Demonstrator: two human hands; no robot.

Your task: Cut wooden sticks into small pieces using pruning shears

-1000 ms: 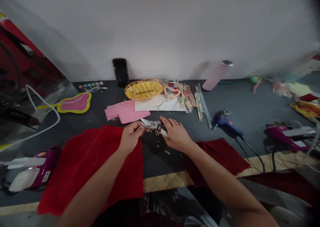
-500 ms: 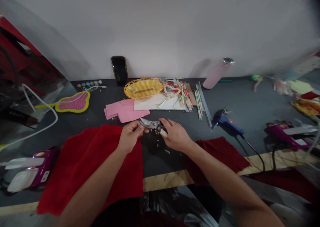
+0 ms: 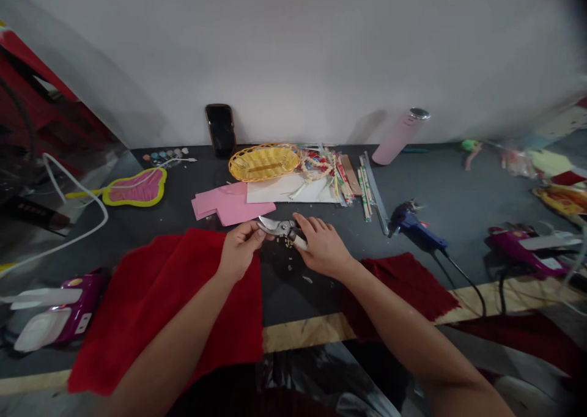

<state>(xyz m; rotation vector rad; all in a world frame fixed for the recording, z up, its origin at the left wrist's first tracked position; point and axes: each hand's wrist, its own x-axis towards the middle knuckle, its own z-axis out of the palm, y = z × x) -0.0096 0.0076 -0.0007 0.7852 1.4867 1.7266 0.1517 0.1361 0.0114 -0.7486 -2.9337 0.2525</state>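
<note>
A pair of pruning shears [image 3: 275, 225] with pale handles is gripped in my right hand [image 3: 323, 246], its blades pointing left. My left hand [image 3: 240, 249] is closed in a pinch right at the blade tips; what it holds is too small to make out. Below the shears, small pale bits [image 3: 288, 244] lie scattered on the dark tabletop. A large red cloth [image 3: 183, 282] is spread under my left forearm, and a smaller dark red cloth [image 3: 408, 285] lies beneath my right forearm. Pink sheets [image 3: 233, 203] lie just beyond my left hand.
Farther back are a yellow wicker basket [image 3: 265, 163], a phone [image 3: 221, 131] against the wall, wrapped sticks [image 3: 364, 188] and a pink bottle [image 3: 401, 137]. A blue glue gun [image 3: 418, 228] with a cord lies right; purple devices [image 3: 82, 310] flank both sides.
The shears' blades look slightly wider apart than before. Both hands stay in nearly the same place, and the view has shifted very little.
</note>
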